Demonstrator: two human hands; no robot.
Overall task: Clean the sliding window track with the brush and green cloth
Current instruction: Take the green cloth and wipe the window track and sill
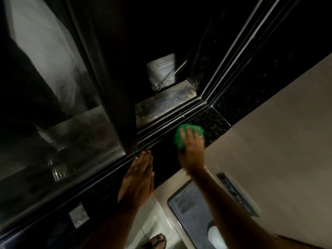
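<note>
My right hand presses a bunched green cloth onto the dark speckled granite sill, just beside the sliding window track. The fingers lie over the cloth and hide its near half. My left hand rests flat on the sill with straight fingers, its fingertips touching the track's near rail. It holds nothing. The track's dark metal rails run diagonally from lower left to upper right. No brush is in view.
A closed glass sliding panel fills the left. Its dark frame post stands on the track. Beyond the open part lies a dusty outer ledge. A beige wall is at right, a glass-topped appliance below, and a sandalled foot on tiles.
</note>
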